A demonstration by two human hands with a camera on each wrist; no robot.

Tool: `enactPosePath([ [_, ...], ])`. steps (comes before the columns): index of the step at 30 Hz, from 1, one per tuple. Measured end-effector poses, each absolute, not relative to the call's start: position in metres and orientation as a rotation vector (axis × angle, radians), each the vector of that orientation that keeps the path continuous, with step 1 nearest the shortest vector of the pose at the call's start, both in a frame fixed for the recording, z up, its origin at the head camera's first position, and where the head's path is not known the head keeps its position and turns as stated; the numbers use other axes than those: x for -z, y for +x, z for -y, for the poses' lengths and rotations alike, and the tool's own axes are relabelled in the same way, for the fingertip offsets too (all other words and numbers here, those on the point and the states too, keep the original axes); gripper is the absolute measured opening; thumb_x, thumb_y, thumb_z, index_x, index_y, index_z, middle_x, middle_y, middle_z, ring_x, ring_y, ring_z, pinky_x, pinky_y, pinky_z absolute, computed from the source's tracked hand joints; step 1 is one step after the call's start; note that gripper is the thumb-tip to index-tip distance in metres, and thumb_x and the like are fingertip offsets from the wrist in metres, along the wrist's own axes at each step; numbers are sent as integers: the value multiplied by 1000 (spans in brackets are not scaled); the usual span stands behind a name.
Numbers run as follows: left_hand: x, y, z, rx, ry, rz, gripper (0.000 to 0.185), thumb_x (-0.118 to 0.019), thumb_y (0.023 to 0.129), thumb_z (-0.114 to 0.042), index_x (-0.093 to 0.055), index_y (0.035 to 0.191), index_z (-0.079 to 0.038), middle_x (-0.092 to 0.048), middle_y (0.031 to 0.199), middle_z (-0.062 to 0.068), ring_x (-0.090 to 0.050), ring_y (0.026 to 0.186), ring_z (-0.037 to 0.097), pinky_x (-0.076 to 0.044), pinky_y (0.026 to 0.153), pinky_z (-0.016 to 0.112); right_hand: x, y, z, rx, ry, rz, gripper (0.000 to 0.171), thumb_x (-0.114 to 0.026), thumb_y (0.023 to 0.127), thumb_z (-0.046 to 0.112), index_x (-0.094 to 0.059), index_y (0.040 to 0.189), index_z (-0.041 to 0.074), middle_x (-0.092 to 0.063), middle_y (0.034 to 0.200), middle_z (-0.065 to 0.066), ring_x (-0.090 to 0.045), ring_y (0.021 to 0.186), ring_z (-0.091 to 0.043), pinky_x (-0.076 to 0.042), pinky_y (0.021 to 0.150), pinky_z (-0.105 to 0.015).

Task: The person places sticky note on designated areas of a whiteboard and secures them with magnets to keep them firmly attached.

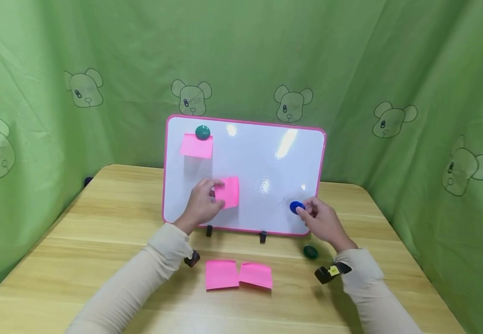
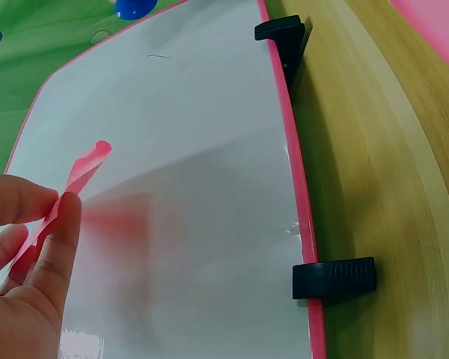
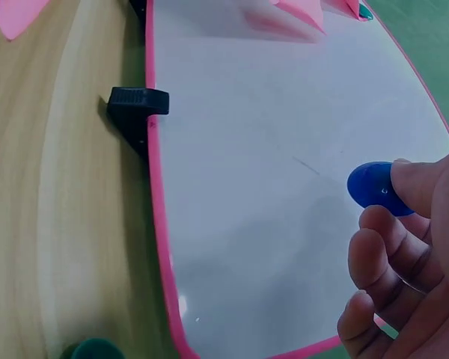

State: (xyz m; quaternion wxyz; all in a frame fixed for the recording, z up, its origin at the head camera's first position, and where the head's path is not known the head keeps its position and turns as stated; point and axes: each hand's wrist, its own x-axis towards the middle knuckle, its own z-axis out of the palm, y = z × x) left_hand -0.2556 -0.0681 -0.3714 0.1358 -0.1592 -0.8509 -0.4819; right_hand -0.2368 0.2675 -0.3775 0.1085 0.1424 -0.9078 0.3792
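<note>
My left hand (image 1: pixel 202 204) pinches a pink sticky note (image 1: pixel 230 192) in front of the whiteboard (image 1: pixel 266 157). In the left wrist view the note (image 2: pixel 86 168) is seen nearly edge-on between thumb and fingers, its reflection showing on the board. Near the board's lower right corner, my right hand (image 1: pixel 322 222) holds a round blue magnet (image 1: pixel 296 207) between thumb and fingers; the right wrist view shows this magnet (image 3: pixel 374 187) as well. At the board's upper left, a green magnet (image 1: pixel 202 132) sits at the top edge of another pink note (image 1: pixel 197 146).
Two pink notes (image 1: pixel 222 274) lie side by side on the wooden table (image 1: pixel 78 241). A second green magnet (image 1: pixel 310 252) rests on the table below the board's right corner. Black feet (image 1: pixel 263 237) support the pink-framed board. Green curtains (image 1: pixel 241 55) surround the table.
</note>
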Motion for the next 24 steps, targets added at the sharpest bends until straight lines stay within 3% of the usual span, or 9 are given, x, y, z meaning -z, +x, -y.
enactPosePath([
  [8,371,-255,65,1455,-471,2469,50,-64,78,4,-60,127,-2,-55,116,12,-61,90,24,-56,73,28,368,-241,-259,-1145,422,2675,21,-62,96,22,-54,95,3,-59,72,-10,-53,62,-18,-44,51,-26],
  [16,368,-256,63,1482,-440,2434,44,-60,75,2,-63,119,-3,-57,113,9,-58,89,24,-55,72,31,365,-250,-254,-1121,439,2680,20,-61,97,22,-54,96,3,-59,71,-7,-53,63,-20,-43,50,-27],
  [24,367,-260,61,1555,-330,2381,40,-65,77,4,-63,116,-5,-58,111,7,-58,90,23,-55,74,32,360,-258,-247,-1119,450,2665,21,-61,97,23,-53,97,3,-60,71,-7,-52,63,-20,-42,50,-27],
])
